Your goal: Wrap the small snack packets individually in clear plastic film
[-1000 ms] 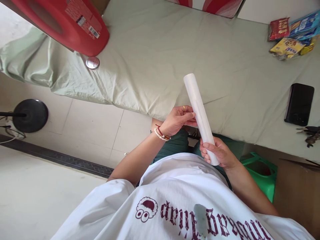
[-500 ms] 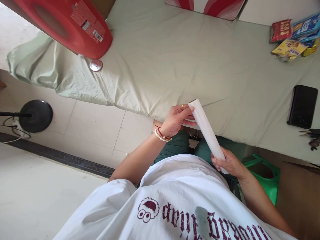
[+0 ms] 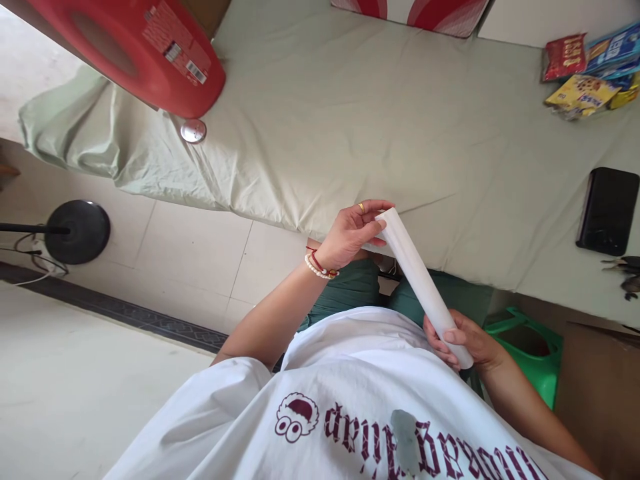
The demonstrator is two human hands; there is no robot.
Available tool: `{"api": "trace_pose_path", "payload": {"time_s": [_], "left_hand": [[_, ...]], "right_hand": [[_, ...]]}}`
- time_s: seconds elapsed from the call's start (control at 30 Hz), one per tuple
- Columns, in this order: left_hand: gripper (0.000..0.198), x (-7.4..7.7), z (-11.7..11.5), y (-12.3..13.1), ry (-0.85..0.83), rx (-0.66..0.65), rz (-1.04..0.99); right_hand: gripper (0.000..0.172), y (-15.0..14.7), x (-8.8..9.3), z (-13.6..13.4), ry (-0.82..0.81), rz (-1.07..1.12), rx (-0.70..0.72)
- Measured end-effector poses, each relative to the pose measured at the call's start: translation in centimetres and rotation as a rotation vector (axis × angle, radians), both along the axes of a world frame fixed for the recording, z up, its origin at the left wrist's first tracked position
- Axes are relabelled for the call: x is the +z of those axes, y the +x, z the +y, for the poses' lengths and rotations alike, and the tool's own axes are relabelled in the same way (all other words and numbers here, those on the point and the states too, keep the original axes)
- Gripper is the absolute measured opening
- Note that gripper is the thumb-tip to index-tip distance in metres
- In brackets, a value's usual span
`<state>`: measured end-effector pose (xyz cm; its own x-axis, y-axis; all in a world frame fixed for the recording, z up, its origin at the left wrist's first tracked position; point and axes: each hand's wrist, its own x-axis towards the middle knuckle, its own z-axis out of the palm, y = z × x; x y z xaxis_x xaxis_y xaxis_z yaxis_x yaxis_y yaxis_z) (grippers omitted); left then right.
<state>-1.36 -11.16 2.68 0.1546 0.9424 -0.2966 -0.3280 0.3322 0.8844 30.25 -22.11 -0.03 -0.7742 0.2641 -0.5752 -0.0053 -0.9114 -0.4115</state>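
A white roll of plastic film, long and slim, is held slantwise in front of my body above my lap. My left hand is at its upper end, thumb pressed on the near side and fingers curled about the rim. Around the lower end, my right hand is closed, its thumb across the roll and its fingers underneath. The roll's upper end lies just over the edge of the cloth-covered table.
A large red jug stands at the table's left, beside a small round metal lid. Snack packets, a black phone and keys lie at the right. A green stool is below; a round black base is on the floor.
The roll has slid slightly down and right, toward my body. My left index finger has moved over its upper end, and my right hand has shifted its grip at the lower end.
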Motion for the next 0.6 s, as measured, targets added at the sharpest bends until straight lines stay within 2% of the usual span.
{"api": "trace_pose_path", "payload": {"time_s": [0.2, 0.43, 0.6], "left_hand": [[0.036, -0.1, 0.4, 0.2, -0.021, 0.035, 0.104], [0.031, -0.2, 0.6, 0.4, 0.000, 0.047, 0.150], [0.022, -0.6, 0.7, 0.6, 0.023, 0.083, 0.251]], "right_hand": [[0.047, -0.9, 0.8, -0.2, 0.015, -0.056, -0.011], [0.046, -0.6, 0.2, 0.3, 0.046, -0.074, 0.038], [0.046, -0.8, 1.0, 0.9, 0.112, -0.140, 0.070]]}}
